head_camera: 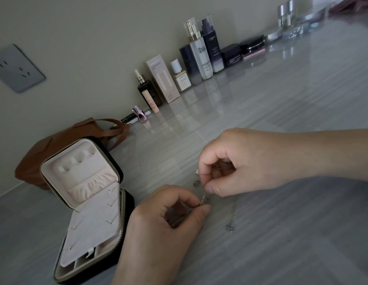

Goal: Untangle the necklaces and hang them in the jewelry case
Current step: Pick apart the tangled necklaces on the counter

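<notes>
Thin silver necklaces (204,197) lie tangled on the grey table between my hands. My left hand (168,219) pinches the chain at the knot with thumb and forefinger. My right hand (240,161) pinches another stretch of chain just above it. One chain trails right to a small clasp or pendant (230,227) on the table; another small pendant (196,182) hangs left of my right hand. The black jewelry case (84,204) stands open at the left, with a pale pink lining, small hooks and an elastic pocket.
A brown leather bag (55,149) sits behind the case. Several cosmetic bottles, boxes and jars (199,58) line the wall at the back. A wall socket (16,68) is at the upper left.
</notes>
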A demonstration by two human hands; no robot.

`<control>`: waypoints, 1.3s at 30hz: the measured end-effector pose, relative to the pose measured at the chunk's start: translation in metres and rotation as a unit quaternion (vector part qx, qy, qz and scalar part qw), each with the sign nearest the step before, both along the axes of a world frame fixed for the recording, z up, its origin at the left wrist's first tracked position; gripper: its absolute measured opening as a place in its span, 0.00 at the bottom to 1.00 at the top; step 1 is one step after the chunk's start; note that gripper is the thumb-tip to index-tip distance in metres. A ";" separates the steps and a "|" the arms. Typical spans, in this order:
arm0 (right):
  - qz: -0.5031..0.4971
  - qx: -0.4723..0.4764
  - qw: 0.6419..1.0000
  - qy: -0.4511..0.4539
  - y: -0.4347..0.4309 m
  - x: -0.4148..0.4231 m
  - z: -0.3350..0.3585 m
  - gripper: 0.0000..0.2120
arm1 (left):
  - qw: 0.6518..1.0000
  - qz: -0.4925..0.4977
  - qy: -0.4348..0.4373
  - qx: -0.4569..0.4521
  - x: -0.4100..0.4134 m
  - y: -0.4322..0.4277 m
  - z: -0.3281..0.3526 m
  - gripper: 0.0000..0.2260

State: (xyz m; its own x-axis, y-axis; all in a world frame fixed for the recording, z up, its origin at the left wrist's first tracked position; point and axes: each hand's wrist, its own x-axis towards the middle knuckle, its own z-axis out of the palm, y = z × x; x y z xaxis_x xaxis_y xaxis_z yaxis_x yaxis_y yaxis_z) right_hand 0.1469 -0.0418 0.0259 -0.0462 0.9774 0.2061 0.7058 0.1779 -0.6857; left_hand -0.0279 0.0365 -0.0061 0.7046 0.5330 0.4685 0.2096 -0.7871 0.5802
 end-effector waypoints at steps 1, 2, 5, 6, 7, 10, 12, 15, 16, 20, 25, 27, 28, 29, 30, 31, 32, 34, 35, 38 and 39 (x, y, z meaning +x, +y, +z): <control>0.000 0.000 1.000 0.003 0.000 0.000 0.000 0.05 | 1.000 -0.004 0.005 0.002 0.000 0.000 0.000 0.09; 0.001 -0.001 1.000 0.007 0.000 0.000 0.000 0.05 | 1.000 -0.007 0.010 0.003 0.000 0.000 0.001 0.08; 0.003 -0.006 1.000 0.024 0.000 0.001 -0.001 0.06 | 1.000 -0.009 0.009 -0.006 0.000 -0.001 0.001 0.07; 0.004 -0.006 1.000 0.029 0.001 0.002 -0.001 0.06 | 1.000 -0.007 0.009 -0.010 0.000 -0.002 0.002 0.05; 0.005 -0.006 0.999 0.035 0.001 0.002 -0.002 0.06 | 1.000 -0.006 0.008 -0.012 0.001 -0.002 0.002 0.02; 0.004 -0.005 0.999 0.049 0.001 0.005 -0.002 0.07 | 0.999 0.002 0.001 -0.049 0.000 -0.003 0.000 0.12; 0.001 -0.006 0.999 0.049 0.001 0.006 -0.002 0.07 | 0.997 0.009 0.007 -0.076 0.000 -0.004 0.001 0.12; 0.000 -0.009 0.999 0.041 0.002 0.007 -0.003 0.07 | 0.997 0.022 0.009 -0.068 -0.001 -0.002 0.002 0.05; 0.000 -0.014 0.999 0.035 0.002 0.007 -0.003 0.07 | 0.997 0.027 0.010 -0.069 -0.001 -0.001 0.002 0.05; 0.003 -0.016 1.000 0.026 0.003 0.007 -0.002 0.07 | 0.997 0.022 0.019 -0.067 -0.001 -0.002 0.003 0.14; -0.010 -0.007 1.000 0.017 0.005 0.007 -0.003 0.02 | 0.997 0.024 0.016 -0.075 -0.001 -0.002 0.003 0.07; -0.015 -0.022 0.999 -0.028 0.004 0.006 -0.003 0.03 | 0.997 0.022 0.016 -0.075 -0.001 -0.001 0.004 0.14; -0.019 -0.028 0.998 -0.050 0.004 0.006 -0.002 0.04 | 0.997 0.020 0.015 -0.072 -0.001 0.000 0.003 0.16; -0.024 -0.035 0.997 -0.067 0.004 0.005 -0.001 0.06 | 0.997 0.022 0.015 -0.071 -0.001 0.000 0.003 0.17; -0.030 -0.039 0.996 -0.076 0.004 0.004 -0.001 0.10 | 0.997 0.025 0.016 -0.070 -0.002 0.000 0.003 0.17; -0.036 -0.040 0.996 -0.076 0.003 0.004 0.000 0.12 | 0.997 0.026 0.015 -0.072 -0.002 0.000 0.002 0.15; -0.039 -0.039 0.996 -0.071 0.003 0.005 0.000 0.12 | 0.997 0.024 0.013 -0.073 -0.003 0.001 0.001 0.12; -0.042 -0.026 0.997 -0.057 0.003 0.005 -0.001 0.11 | 0.997 0.023 0.009 -0.075 -0.003 0.001 0.002 0.08; -0.042 -0.016 0.998 -0.049 0.004 0.005 -0.002 0.10 | 0.997 0.023 0.008 -0.077 -0.003 0.001 0.002 0.09; -0.036 0.003 0.999 -0.015 0.004 0.006 -0.002 0.05 | 0.997 0.025 0.004 -0.079 -0.003 0.001 0.003 0.08; -0.033 0.004 0.999 -0.005 0.004 0.006 -0.002 0.05 | 0.997 0.025 0.003 -0.079 -0.003 0.001 0.003 0.07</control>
State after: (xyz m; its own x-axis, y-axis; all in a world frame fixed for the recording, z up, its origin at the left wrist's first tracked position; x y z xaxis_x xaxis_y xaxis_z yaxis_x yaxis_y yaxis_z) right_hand 0.1528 -0.0378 0.0237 0.0166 0.9768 0.2135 0.7231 0.1358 -0.6773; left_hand -0.0306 0.0378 -0.0031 0.6777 0.6342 0.3722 0.2502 -0.6748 0.6943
